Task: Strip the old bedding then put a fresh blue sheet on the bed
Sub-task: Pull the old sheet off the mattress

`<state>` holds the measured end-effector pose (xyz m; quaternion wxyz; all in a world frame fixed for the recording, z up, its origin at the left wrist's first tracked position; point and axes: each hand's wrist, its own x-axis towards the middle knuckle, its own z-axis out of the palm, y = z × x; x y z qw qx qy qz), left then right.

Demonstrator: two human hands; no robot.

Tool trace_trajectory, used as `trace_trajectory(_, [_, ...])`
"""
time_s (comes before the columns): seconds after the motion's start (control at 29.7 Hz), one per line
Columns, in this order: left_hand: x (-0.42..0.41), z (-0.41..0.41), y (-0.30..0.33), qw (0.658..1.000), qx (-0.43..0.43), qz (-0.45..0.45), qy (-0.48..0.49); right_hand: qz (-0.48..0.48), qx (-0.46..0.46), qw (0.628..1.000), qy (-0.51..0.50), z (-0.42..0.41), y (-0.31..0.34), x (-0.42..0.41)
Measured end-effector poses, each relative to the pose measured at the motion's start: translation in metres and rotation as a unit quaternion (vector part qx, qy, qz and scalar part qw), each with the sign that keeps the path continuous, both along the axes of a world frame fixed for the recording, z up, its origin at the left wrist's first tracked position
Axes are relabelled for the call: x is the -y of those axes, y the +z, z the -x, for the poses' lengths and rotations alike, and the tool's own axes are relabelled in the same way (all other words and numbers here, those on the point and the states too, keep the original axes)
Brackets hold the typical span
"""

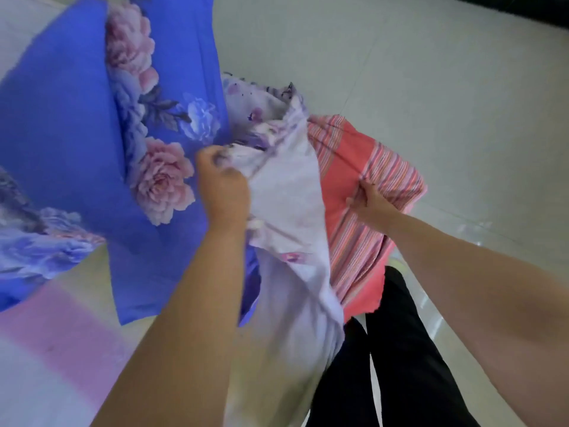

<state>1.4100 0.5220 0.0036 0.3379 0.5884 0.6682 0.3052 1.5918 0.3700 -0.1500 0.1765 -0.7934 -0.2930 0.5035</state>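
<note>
Risk: the pale lilac floral cloth (286, 192) hangs long past the person's legs, likely to snag underfoot or drag the blue floral sheet (77, 124) beside it off the bed. Left hand (223, 183) clenches the lilac cloth; right hand (368, 200) pinches the coral striped fabric (363, 241). All thin, limp woven cotton, bunched; floor (431, 87) is glossy tile.

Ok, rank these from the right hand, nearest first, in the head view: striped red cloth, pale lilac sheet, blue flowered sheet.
From the right hand:
1. Striped red cloth, gripped in it.
2. Pale lilac sheet, just left, held by the left hand.
3. Blue flowered sheet, far left.
</note>
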Motion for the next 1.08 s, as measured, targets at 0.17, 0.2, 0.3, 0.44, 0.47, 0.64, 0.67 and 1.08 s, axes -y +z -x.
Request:
trace_trajectory(0.17, [-0.026, 0.090, 0.050, 0.960, -0.234, -0.127, 0.082, 0.100, 0.108, 0.979, 0.141, 0.007, -0.003, -0.002])
trace_trajectory(0.2, [-0.022, 0.099, 0.041, 0.943, -0.306, -0.129, 0.016, 0.120, 0.120, 0.974, 0.151, 0.011, 0.000, -0.006])
trace_trajectory(0.3, [0.014, 0.098, -0.004, 0.864, -0.407, -0.031, -0.294, 0.167, 0.193, 0.957, 0.137, 0.033, 0.014, -0.021])
trace_trajectory(0.44, [0.094, 0.083, -0.063, 0.798, -0.292, 0.164, -0.502, 0.017, 0.246, 0.964, 0.104, 0.091, 0.027, -0.006])
trace_trajectory(0.47, [0.110, 0.081, -0.070, 0.823, -0.229, 0.206, -0.478, -0.011, 0.215, 0.970, 0.113, 0.107, 0.027, 0.004])
trace_trajectory(0.64, [0.162, 0.111, -0.083, 0.931, -0.111, 0.097, -0.335, -0.060, 0.027, 0.997, -0.027, 0.179, 0.027, 0.066])
trace_trajectory(0.67, [0.172, 0.124, -0.085, 0.929, -0.118, 0.068, -0.343, -0.042, -0.016, 0.996, -0.078, 0.191, 0.030, 0.076])
trace_trajectory(1.08, [0.386, 0.273, -0.105, 0.902, -0.214, 0.346, -0.148, 0.138, -0.238, 0.961, 0.031, 0.288, 0.032, 0.228])
